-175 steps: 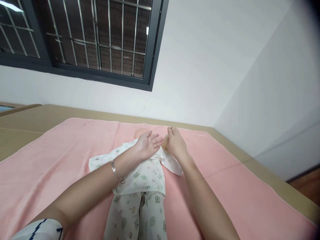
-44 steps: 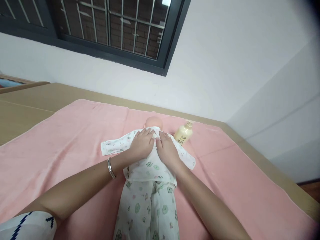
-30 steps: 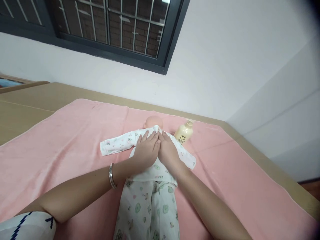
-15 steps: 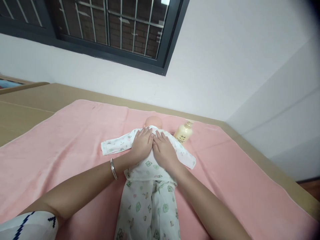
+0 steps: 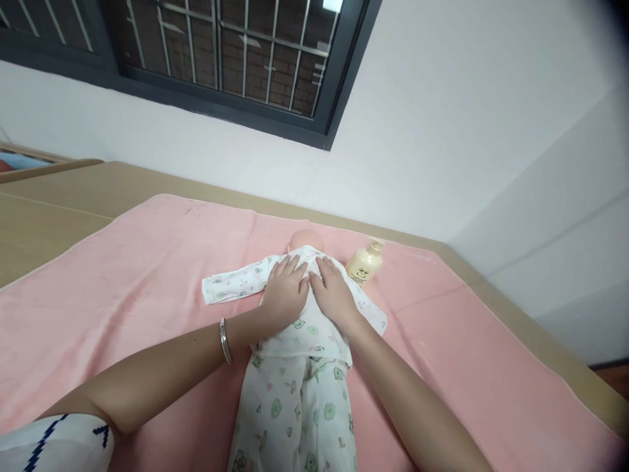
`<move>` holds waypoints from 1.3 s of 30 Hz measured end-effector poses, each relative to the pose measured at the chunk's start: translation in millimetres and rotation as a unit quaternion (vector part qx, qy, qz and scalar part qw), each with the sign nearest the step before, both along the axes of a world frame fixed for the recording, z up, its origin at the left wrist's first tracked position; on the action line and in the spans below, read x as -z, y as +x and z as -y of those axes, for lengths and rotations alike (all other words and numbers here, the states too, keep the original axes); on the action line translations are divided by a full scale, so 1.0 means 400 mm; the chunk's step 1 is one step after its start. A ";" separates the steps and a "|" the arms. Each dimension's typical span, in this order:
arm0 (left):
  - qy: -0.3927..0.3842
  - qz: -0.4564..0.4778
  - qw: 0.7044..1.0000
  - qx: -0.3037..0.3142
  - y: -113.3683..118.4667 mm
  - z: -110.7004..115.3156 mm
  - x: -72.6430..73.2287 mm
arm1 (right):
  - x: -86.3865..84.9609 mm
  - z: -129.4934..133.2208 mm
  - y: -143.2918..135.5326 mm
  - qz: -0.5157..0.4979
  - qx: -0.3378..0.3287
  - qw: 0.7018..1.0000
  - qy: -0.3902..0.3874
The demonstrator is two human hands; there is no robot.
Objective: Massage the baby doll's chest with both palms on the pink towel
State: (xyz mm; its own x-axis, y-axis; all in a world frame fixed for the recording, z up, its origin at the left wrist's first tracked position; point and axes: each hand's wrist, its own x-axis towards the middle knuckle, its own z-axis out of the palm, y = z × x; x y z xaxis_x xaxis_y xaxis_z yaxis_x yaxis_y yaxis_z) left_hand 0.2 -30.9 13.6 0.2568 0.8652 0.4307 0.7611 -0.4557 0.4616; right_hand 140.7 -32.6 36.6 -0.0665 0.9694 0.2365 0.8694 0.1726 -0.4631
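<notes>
A baby doll (image 5: 306, 240) in a white printed top (image 5: 314, 334) and matching trousers (image 5: 278, 413) lies on a pink blanket (image 5: 162, 262), its bald head toward the wall. My left hand (image 5: 285, 293), a silver bangle at the wrist, rests flat on the left side of the doll's upper body. On the right side lies my right hand (image 5: 334, 293), palm down, fingers stretched toward the doll's shoulder. Both hands are open, with a small gap between the thumbs. The doll's sleeves spread out to either side; no doll hands show.
Just right of the doll's head is a pale yellow pump bottle (image 5: 364, 263), tilted in view. The blanket covers a wooden surface (image 5: 147, 180) that meets a white wall (image 5: 393, 144). A dark-framed window (image 5: 324, 124) with bars is above.
My hands have slid apart on the doll's upper body, the right one outward to the right, leaving a gap between them. The whole view has shifted slightly.
</notes>
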 end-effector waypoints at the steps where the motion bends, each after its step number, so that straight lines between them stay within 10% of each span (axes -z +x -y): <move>1: -0.010 0.010 1.000 -0.004 0.000 -0.002 -0.001 | 0.001 -0.001 0.001 0.005 0.001 1.000 0.001; 18: -0.021 0.010 0.999 -0.026 0.000 -0.017 0.013 | -0.005 -0.020 0.027 0.046 0.003 0.999 -0.026; 28: -0.048 -0.039 0.998 -0.008 -0.021 -0.044 -0.026 | -0.047 0.081 -0.055 0.110 -0.017 0.994 0.000; 39: -0.025 -0.067 0.997 0.029 -0.012 -0.006 -0.032 | -0.021 -0.017 0.024 -0.024 -0.068 0.997 -0.042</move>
State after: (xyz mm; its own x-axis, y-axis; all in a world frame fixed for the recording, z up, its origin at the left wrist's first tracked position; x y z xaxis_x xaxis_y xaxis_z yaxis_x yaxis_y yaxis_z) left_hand -4.7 -28.6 26.5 0.3586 0.8666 0.3469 0.7906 -0.4796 0.3808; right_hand 150.5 -25.7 45.0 -0.1899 0.9684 0.1614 0.8173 0.2470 -0.5206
